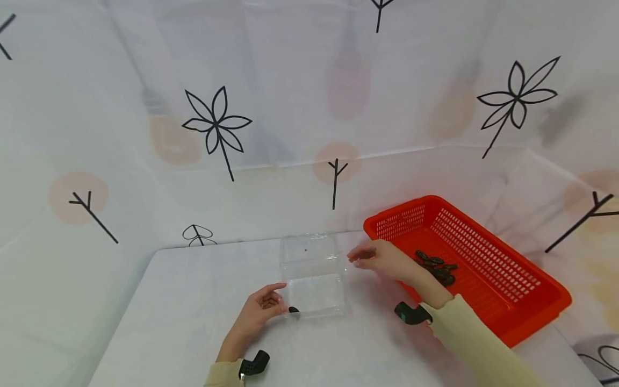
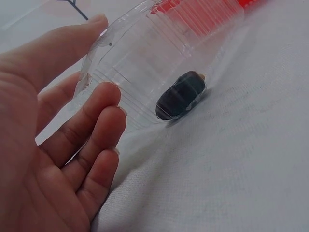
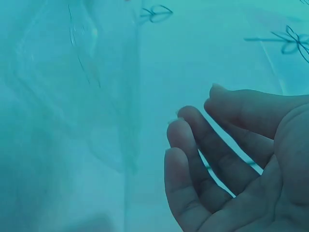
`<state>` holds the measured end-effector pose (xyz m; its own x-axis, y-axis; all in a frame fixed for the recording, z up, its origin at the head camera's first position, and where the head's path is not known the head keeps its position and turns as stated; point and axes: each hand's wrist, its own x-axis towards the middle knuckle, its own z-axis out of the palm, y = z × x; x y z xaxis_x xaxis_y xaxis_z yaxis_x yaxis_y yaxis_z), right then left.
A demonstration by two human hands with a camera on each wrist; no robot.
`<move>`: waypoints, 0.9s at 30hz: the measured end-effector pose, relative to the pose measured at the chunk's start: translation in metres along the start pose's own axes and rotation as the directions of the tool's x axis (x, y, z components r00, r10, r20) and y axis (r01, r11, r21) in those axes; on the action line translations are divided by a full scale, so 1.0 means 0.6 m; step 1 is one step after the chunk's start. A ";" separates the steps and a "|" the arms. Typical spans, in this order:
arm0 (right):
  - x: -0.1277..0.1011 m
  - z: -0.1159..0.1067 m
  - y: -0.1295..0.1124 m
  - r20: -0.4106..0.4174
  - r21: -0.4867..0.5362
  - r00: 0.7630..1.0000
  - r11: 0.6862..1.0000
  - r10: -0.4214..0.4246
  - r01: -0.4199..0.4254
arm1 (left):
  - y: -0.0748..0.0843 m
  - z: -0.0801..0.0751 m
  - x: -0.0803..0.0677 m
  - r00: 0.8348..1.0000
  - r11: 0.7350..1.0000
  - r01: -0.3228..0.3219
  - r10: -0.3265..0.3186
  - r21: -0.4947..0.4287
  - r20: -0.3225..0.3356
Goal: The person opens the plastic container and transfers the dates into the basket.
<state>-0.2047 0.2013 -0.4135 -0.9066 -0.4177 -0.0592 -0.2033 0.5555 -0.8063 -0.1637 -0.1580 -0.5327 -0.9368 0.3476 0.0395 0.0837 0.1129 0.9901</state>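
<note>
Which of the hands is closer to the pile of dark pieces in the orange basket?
Right. The right hand hovers just left of the dark pieces; the left hand is farther off, by the clear box.

Left hand (image 1: 258,312) low and near the body, palm up-inward, fingers (image 2: 91,121) loosely extended, thumb raised, holding nothing; right hand (image 1: 382,260) reached further forward, fingers (image 3: 193,159) relaxed and slightly curved, empty; both forearms in pale sleeves.
</note>
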 end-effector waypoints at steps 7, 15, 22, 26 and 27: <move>0.042 0.064 -0.014 0.116 -0.006 0.993 0.999 -0.031 0.032 | -0.001 -0.001 0.001 1.000 1.000 -0.016 0.016 0.002 0.009; 0.074 0.113 -0.032 0.224 0.003 0.974 1.000 -0.031 0.031 | -0.004 0.002 0.002 1.000 1.000 -0.017 0.017 -0.001 0.011; 0.114 0.145 -0.041 0.332 0.008 0.943 1.000 -0.003 0.000 | -0.004 0.002 0.003 1.000 1.000 0.023 -0.023 0.017 -0.008; 0.135 0.163 -0.044 0.419 -0.011 0.908 1.000 0.026 -0.024 | -0.006 0.000 0.003 1.000 1.000 0.014 -0.014 0.019 -0.004; 0.139 0.167 -0.044 0.441 -0.015 0.897 0.999 0.037 -0.034 | -0.007 0.000 0.003 1.000 1.000 0.005 -0.005 0.017 -0.001</move>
<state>-0.2380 0.0795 -0.4561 -0.6572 -0.6713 -0.3429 -0.1781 0.5803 -0.7947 -0.1659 -0.1576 -0.5368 -0.9376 0.3459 0.0347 0.0849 0.1309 0.9878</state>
